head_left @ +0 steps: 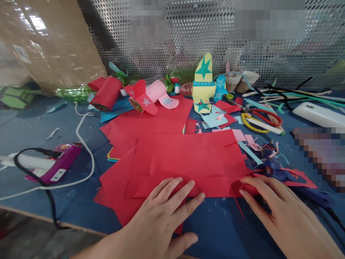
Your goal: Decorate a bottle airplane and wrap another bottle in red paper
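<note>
A sheet of red paper (194, 154) with creases along its left and lower sides lies on top of other red sheets (118, 180). My left hand (167, 212) rests on its lower edge, fingers spread and the thumb apart below. At the lower right corner, my right hand (272, 201) pinches the red paper between thumb and fingers. That corner is partly hidden under the fingertips. Beyond the sheet stand paper-covered models: a yellow plane (204, 88) with green stars, a pink and red one (147, 96), and a red tube (107, 93).
Scissors (258, 120) with red and yellow handles lie among paper scraps (215, 117) at back right. On the left is a purple power strip (58, 162) with cords. A cardboard box (51, 46) and a perforated metal panel (167, 43) stand behind. A white device (320, 114) lies at right.
</note>
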Available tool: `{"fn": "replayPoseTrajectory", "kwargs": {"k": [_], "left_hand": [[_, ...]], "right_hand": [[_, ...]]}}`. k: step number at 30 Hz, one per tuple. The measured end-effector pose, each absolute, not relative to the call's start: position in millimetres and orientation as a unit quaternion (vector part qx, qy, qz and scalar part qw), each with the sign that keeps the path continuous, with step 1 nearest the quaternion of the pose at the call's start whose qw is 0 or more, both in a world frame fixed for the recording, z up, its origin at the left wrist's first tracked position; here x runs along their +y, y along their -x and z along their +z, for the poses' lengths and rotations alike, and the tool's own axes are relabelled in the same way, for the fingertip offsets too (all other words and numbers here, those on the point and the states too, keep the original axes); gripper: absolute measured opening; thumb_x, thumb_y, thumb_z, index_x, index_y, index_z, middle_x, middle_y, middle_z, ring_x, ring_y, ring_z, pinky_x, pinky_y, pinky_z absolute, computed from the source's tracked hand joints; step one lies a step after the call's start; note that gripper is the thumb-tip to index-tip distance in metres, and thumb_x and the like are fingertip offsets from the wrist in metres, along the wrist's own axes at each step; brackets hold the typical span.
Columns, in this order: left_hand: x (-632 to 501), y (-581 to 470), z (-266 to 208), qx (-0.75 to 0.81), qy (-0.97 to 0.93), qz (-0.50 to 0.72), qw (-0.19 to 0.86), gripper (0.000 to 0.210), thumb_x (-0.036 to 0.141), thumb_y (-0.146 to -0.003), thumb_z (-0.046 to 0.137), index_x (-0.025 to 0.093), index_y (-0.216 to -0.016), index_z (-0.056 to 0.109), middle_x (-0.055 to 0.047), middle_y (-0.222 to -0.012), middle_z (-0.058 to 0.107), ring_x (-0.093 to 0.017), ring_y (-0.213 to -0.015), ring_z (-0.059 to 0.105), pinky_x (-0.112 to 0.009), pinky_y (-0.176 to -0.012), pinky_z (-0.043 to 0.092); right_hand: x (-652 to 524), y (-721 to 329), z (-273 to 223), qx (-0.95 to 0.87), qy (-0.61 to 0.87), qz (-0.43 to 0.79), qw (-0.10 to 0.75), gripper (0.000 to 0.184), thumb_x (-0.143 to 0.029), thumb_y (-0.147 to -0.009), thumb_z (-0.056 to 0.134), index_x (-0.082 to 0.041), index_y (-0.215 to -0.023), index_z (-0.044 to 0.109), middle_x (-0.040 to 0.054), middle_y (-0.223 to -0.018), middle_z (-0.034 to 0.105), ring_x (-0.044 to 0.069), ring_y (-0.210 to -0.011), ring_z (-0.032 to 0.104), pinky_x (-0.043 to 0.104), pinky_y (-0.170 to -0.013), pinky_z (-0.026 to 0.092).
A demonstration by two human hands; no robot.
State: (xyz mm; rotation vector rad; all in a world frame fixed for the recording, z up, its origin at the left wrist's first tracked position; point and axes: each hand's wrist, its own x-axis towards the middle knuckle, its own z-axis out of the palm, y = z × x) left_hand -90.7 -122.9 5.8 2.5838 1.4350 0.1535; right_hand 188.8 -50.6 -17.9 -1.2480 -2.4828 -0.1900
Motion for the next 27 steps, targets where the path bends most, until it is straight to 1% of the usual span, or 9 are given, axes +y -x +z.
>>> {"fn": "replayPoseTrajectory", "kwargs": {"k": [5,8,10,11,13,15,19,27], "left_hand": [[-122.0,91.2,3.0,0.479,-0.872,0.061,0.082,0.066,0.044,-0.090,0.048,0.031,-0.147,0.017,-0.001,-0.150,0.035,-0.029,-0.130,0.038,-0.048,-0.104,0.040],[-121.4,90.2,2.4,0.481,-0.872,0.052,0.071,0.066,0.044,-0.090,0.048,0.031,-0.147,0.017,0.000,-0.150,0.035,-0.030,-0.129,0.038,-0.048,-0.102,0.042],[-121.2,89.6,2.4,0.480,-0.873,0.052,0.064,0.066,0.043,-0.090,0.048,0.031,-0.147,0.017,-0.001,-0.150,0.035,-0.029,-0.129,0.038,-0.047,-0.102,0.042],[-121.3,89.4,2.4,0.479,-0.874,0.056,0.062,0.066,0.043,-0.090,0.048,0.031,-0.147,0.018,-0.001,-0.150,0.036,-0.029,-0.129,0.039,-0.047,-0.102,0.042],[-121.4,89.5,2.0,0.477,-0.874,0.065,0.061,0.065,0.044,-0.090,0.048,0.031,-0.147,0.020,-0.001,-0.149,0.037,-0.030,-0.129,0.039,-0.048,-0.102,0.041],[-121.6,90.0,1.2,0.477,-0.874,0.073,0.059,0.064,0.045,-0.090,0.048,0.031,-0.147,0.021,-0.002,-0.148,0.038,-0.030,-0.129,0.039,-0.048,-0.102,0.041],[-121.1,90.6,-0.2,0.474,-0.876,0.078,0.051,0.064,0.047,-0.091,0.046,0.030,-0.147,0.021,-0.002,-0.148,0.039,-0.029,-0.129,0.039,-0.047,-0.102,0.040],[-121.8,90.8,0.4,0.473,-0.878,0.058,0.048,0.065,0.051,-0.091,0.044,0.030,-0.147,0.018,-0.001,-0.149,0.037,-0.029,-0.129,0.038,-0.047,-0.101,0.041]], "right_hand": [[-53.6,-191.2,-16.9,-0.870,0.461,-0.045,0.171,0.039,-0.041,-0.098,0.027,-0.021,-0.113,0.057,0.0092,-0.107,0.063,0.024,-0.094,0.062,0.040,-0.079,0.052],[-62.6,-184.9,-8.5,-0.861,0.467,-0.084,0.184,0.034,-0.034,-0.096,0.035,-0.019,-0.118,0.056,0.0133,-0.113,0.057,0.026,-0.097,0.058,0.042,-0.081,0.049],[-72.1,-177.1,-2.8,-0.849,0.471,-0.125,0.203,0.034,-0.031,-0.093,0.042,-0.019,-0.122,0.056,0.0148,-0.108,0.055,0.027,-0.093,0.057,0.042,-0.077,0.048],[-77.2,-172.5,-0.9,-0.857,0.454,-0.129,0.205,0.036,-0.030,-0.093,0.044,-0.022,-0.125,0.055,0.0133,-0.101,0.055,0.026,-0.089,0.057,0.039,-0.075,0.048],[-86.1,-162.8,0.2,-0.896,0.391,-0.097,0.186,0.041,-0.032,-0.091,0.048,-0.026,-0.131,0.053,0.0090,-0.089,0.056,0.021,-0.079,0.056,0.033,-0.069,0.048],[-91.4,-154.4,-1.9,-0.916,0.360,-0.058,0.169,0.044,-0.034,-0.089,0.051,-0.028,-0.133,0.051,0.0062,-0.084,0.058,0.019,-0.075,0.056,0.031,-0.068,0.048],[-92.9,-147.1,-7.7,-0.915,0.372,-0.028,0.154,0.046,-0.035,-0.088,0.052,-0.028,-0.134,0.051,0.0060,-0.084,0.059,0.018,-0.075,0.056,0.031,-0.068,0.047],[-91.1,-153.7,-7.8,-0.911,0.382,-0.048,0.148,0.045,-0.032,-0.089,0.051,-0.029,-0.133,0.052,0.0068,-0.086,0.058,0.020,-0.077,0.054,0.033,-0.070,0.046]]}}
